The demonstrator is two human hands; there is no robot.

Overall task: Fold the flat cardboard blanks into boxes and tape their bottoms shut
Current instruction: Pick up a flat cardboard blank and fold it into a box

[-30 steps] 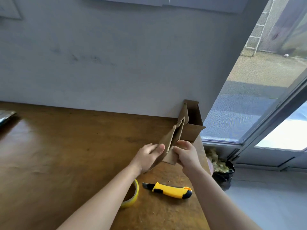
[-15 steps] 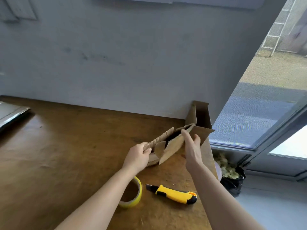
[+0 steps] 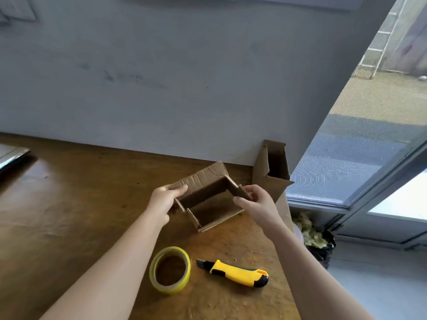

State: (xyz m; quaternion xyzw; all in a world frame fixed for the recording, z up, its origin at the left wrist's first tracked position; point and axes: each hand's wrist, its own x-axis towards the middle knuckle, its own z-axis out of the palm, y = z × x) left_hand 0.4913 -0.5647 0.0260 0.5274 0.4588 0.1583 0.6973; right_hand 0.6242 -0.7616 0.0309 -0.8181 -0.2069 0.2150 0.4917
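Left hand (image 3: 163, 199) and right hand (image 3: 256, 204) gripping an opened cardboard box (image 3: 208, 195) — fingers (image 3: 179, 189) pinching its flaps, above the table (image 3: 69, 215).

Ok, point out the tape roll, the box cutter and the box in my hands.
tape roll (image 3: 172, 289), head view, near rim.
box cutter (image 3: 235, 272), head view, yellow handle.
cardboard box (image 3: 202, 179), head view, far flap.

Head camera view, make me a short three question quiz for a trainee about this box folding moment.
1. True or false: the tape roll lies left of the yellow knife.
2. The cardboard box being held is: A flat, B opened into a hollow shape, C taped shut.
3. What stands upright by the wall at the table's right end?
Key: 1 true; 2 B; 3 a second cardboard box.
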